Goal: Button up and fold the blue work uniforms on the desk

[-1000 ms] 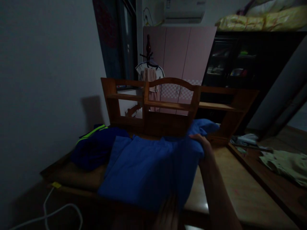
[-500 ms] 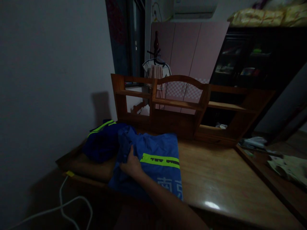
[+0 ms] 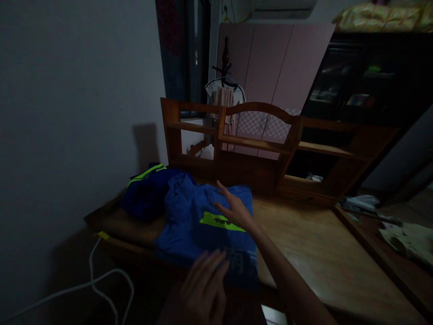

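Head view: blue garment [image 3: 184, 225] on wooden tabletop [image 3: 304, 243], pink wardrobe [image 3: 269, 63] beyond.

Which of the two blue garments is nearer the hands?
The lighter blue garment, with a broad yellow-green band: the right hand is over it, the left hand by its near edge. The darker blue garment lies bunched closer to the wall.

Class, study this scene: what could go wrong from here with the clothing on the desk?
The blue garment lies at the front edge of the desk; a pull by the left hand might drag it off.
Its rumpled left side seems to touch the dark blue garment; a sideways push might shift both.
The white cable hangs loosely by the desk's left end and might get snagged.
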The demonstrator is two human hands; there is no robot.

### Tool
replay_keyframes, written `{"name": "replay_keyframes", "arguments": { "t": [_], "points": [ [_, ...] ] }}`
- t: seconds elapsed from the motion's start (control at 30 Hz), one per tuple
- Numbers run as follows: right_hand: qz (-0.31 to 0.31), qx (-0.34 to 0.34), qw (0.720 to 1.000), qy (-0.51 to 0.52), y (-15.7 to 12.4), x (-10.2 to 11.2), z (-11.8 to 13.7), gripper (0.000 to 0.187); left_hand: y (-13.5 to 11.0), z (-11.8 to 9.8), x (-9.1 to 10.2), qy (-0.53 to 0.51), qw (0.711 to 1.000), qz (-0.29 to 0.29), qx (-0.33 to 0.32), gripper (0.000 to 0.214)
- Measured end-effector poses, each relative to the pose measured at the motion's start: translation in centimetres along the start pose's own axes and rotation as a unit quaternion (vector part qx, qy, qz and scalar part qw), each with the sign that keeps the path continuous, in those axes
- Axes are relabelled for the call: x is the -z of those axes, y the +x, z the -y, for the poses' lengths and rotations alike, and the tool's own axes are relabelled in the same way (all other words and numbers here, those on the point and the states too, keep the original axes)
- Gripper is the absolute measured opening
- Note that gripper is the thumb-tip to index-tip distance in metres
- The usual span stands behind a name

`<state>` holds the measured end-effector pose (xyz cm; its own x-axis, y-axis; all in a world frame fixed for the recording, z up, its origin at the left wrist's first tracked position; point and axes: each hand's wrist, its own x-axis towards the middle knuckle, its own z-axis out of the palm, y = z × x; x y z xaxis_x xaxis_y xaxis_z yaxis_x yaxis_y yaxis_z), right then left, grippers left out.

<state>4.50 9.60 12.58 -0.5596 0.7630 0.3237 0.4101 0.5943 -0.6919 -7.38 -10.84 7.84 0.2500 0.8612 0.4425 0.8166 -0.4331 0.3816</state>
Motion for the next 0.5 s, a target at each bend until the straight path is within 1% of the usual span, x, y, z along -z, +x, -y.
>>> {"name": "replay_keyframes", "arguments": {
  "t": [0.03, 0.07, 0.1, 0.13, 0.2, 0.27, 0.33, 0.37, 0.43, 0.5],
  "points": [
    [-0.023, -0.017, 0.995, -0.097, 0.1, 0.6, -2.3, 0.067, 0.9, 1.5, 0.4, 0.024, 1.0, -0.011, 0.012, 0.051],
    [-0.017, -0.051, 0.982, -0.179, 0.1, 0.9, -4.6, 0.065, 1.6, 3.1, 0.7, 0.076, 0.996, -0.018, 0.033, 0.052],
    [0.01, -0.094, 0.966, -0.24, 0.0, 1.0, -6.7, 0.063, 2.1, 4.6, 0.8, 0.125, 0.991, -0.023, 0.05, 0.052],
    [0.037, -0.125, 0.951, -0.279, -0.1, 0.9, -8.6, 0.061, 2.2, 6.1, 0.7, 0.166, 0.984, -0.027, 0.061, 0.052],
    [0.065, -0.155, 0.937, -0.305, -0.4, 0.4, -11.0, 0.061, 1.6, 8.5, 0.2, 0.219, 0.971, -0.033, 0.086, 0.05],
    [0.064, -0.157, 0.936, -0.309, -0.6, -0.1, -11.9, 0.061, 0.3, 10.0, -0.4, 0.237, 0.963, -0.051, 0.121, 0.047],
    [0.042, -0.145, 0.935, -0.322, -0.7, -0.3, -11.5, 0.059, -1.2, 10.9, -0.8, 0.218, 0.961, -0.079, 0.154, 0.045],
    [0.019, -0.133, 0.936, -0.327, -0.9, -0.3, -11.1, 0.058, -1.7, 11.3, -0.7, 0.198, 0.96, -0.1, 0.171, 0.045],
    [-0.06, -0.115, 0.94, -0.317, -1.7, 0.2, -10.1, 0.057, -2.2, 12.0, -0.3, 0.149, 0.956, -0.141, 0.21, 0.044],
    [-0.151, -0.13, 0.941, -0.275, -3.5, 1.1, -9.3, 0.06, -2.1, 13.0, 0.5, 0.107, 0.95, -0.158, 0.247, 0.044]
  ]
}}
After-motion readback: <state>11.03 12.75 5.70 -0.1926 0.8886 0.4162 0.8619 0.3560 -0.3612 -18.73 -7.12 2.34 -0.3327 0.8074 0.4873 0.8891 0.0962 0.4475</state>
